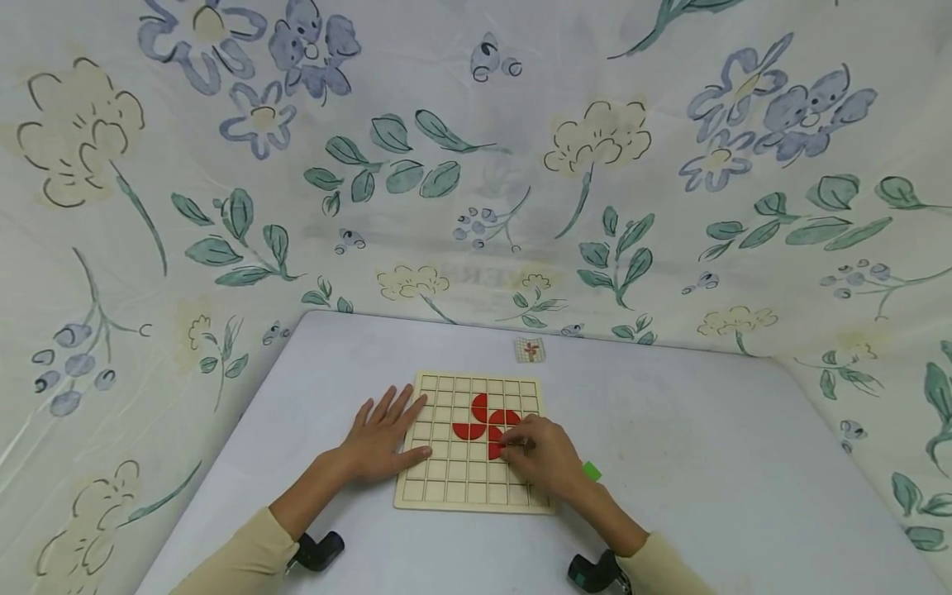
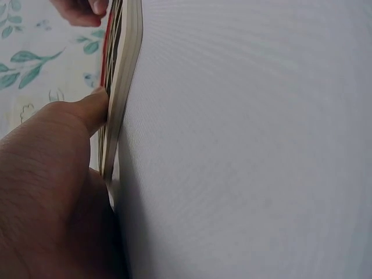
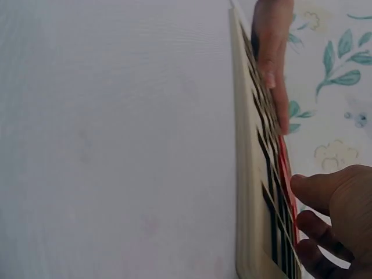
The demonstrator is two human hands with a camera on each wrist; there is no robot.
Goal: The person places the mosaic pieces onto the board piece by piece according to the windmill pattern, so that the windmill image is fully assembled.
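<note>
A square pale wooden board [image 1: 446, 493] with a raised grid lies on the table. Several flat red pieces [image 1: 468, 430] with rounded edges form a pinwheel shape in its cells. My left hand [image 1: 383, 442] rests flat on the board's left edge, fingers spread and thumb on the grid. Over the pinwheel's lower right, the thumb and curled fingers of my right hand [image 1: 546, 459] pinch at a red piece [image 1: 494, 452], which they partly cover. In the right wrist view, the fingertips of the right hand [image 3: 331, 215] meet the red layer on the board.
Beyond the board lies a small card [image 1: 530, 350] with a red figure on a grid. A bright green patch [image 1: 591, 471] shows beside the right wrist. Black devices [image 1: 320, 552] sit at both wrists. Floral cloth [image 1: 476, 165] hangs behind the white table [image 1: 692, 463].
</note>
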